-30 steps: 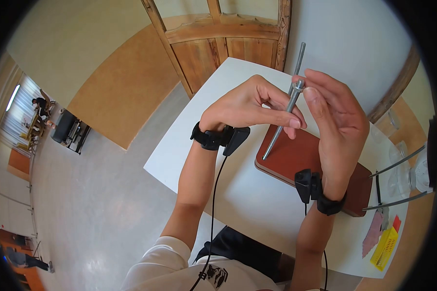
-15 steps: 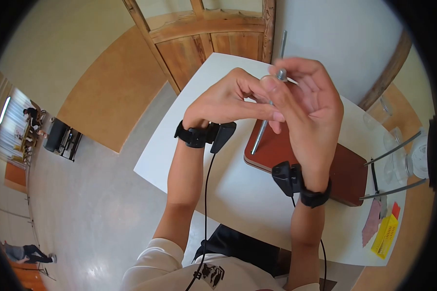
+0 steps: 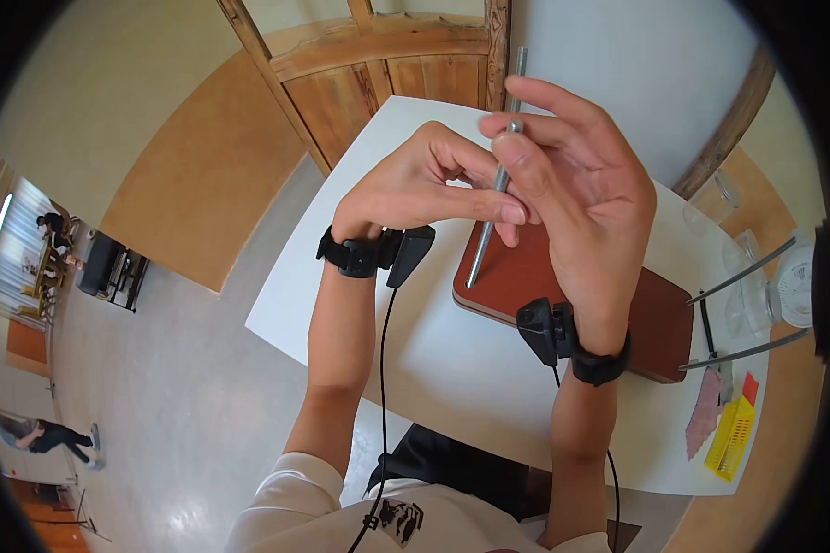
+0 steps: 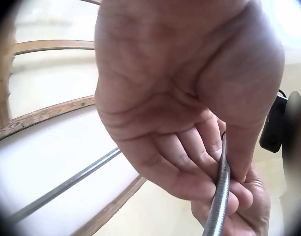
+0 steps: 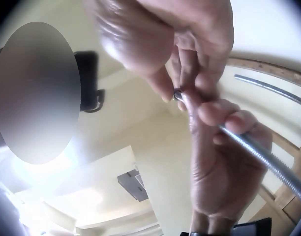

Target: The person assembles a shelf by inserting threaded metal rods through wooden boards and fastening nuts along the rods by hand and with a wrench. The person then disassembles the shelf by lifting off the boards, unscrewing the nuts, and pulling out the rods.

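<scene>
A threaded metal rod (image 3: 482,247) slants up from over a reddish-brown box (image 3: 659,323). My left hand (image 3: 420,189) pinches it near its upper part, thumb on one side and curled fingers on the other. At the rod's top end sits a small metal nut (image 3: 515,126). The thumb and forefinger of my right hand (image 3: 604,198) pinch around it, the other fingers raised. In the right wrist view the shiny nut end (image 5: 178,95) shows between those fingers, and the rod (image 5: 271,164) runs out past the left hand's fingertips.
A second metal rod (image 3: 522,66) stands upright behind the hands. The white table (image 3: 295,286) carries a yellow basket (image 3: 733,438), a pink cloth (image 3: 705,419) and clear containers (image 3: 747,276) on the right. A wooden door (image 3: 387,83) is behind; a person (image 3: 51,435) walks far left.
My right thumb and fingers have come in from beside the rod's top end to its nut, and the fingers have shifted around it. The left hand keeps its hold. The head view has shifted slightly.
</scene>
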Tool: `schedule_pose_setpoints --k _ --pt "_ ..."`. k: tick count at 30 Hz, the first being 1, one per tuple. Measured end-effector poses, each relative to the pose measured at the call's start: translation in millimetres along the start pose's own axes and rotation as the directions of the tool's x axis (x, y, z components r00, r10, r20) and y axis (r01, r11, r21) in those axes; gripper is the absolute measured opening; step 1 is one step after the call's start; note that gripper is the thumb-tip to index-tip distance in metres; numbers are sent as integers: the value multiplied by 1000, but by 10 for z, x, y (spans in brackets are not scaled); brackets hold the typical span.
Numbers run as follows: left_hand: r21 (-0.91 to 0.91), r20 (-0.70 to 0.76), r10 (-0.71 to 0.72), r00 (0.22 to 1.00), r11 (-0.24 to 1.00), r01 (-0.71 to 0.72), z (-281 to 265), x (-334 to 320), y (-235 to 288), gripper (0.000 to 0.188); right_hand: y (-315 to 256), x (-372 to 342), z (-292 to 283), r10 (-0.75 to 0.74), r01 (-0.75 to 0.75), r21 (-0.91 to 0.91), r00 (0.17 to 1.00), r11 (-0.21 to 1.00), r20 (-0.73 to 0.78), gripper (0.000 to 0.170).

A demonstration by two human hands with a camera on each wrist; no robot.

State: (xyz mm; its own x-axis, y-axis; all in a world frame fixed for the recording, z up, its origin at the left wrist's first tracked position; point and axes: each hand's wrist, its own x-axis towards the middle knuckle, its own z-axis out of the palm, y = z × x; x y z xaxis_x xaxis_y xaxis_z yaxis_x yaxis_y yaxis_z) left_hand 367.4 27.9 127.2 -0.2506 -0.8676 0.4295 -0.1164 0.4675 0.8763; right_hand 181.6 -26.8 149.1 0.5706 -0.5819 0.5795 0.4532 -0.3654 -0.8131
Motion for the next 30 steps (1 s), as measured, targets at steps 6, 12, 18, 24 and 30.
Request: schedule_pose_setpoints --k 6,12,18,24,30 --pt "-74 -60 -49 997 996 45 25 -24 57 14 169 57 47 -236 236 -8 971 972 -42 40" --pt "38 -33 1 999 999 1 26 -14 21 14 147 36 7 -231 223 -158 972 962 -35 41" --pt "-81 -21 -40 999 996 38 18 -16 48 15 -5 -2 38 -16 18 259 1000 966 -8 42" --pt "68 -4 28 1000 997 -28 14 -14 55 14 162 31 16 -297 274 -287 954 918 -38 38" --pt "-14 -18 -4 1000 1000 4 23 -2 32 14 70 9 -29 -164 164 -10 986 986 -4 33"
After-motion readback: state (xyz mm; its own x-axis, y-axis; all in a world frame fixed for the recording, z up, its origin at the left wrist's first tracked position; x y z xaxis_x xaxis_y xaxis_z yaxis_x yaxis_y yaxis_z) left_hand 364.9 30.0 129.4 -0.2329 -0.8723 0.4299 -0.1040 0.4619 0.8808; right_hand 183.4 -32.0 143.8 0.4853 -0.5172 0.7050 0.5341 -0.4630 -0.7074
